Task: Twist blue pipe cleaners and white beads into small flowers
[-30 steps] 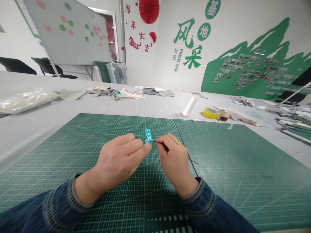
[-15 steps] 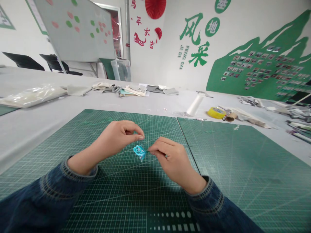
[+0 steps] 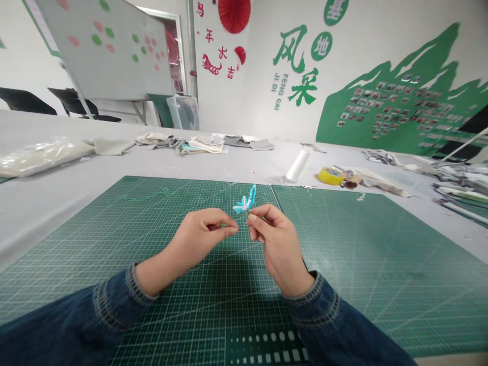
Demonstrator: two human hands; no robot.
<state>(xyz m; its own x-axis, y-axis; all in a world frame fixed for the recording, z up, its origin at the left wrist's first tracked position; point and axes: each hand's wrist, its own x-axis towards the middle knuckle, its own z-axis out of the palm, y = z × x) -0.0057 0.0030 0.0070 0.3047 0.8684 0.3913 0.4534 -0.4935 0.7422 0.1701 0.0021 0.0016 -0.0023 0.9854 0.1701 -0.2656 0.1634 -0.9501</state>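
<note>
A small blue-and-white craft flower [image 3: 245, 202] stands upright above the cutting mat, its petals spread at the top. My right hand [image 3: 276, 241] pinches its short stem between thumb and forefinger, with the other fingers curled in. Just left of it is my left hand [image 3: 206, 234], thumb and forefinger pressed together in a pinch near the stem. Whatever lies between those left fingertips, perhaps nothing, is too small to make out. Both forearms are over the green gridded cutting mat [image 3: 163, 284].
A second cutting mat [image 3: 381, 264] adjoins on the right. Beyond are a white thread cone [image 3: 299, 165], a roll of yellow tape [image 3: 331, 176], a cardboard tube [image 3: 353, 182] and fabric scraps [image 3: 206, 145]. A plastic-wrapped bundle [image 3: 46, 155] lies at the far left.
My right hand has turned and raised the flower, which pointed left and down before and now points up. My left hand has moved right and slightly down, still pinched. The view has shifted slightly.
</note>
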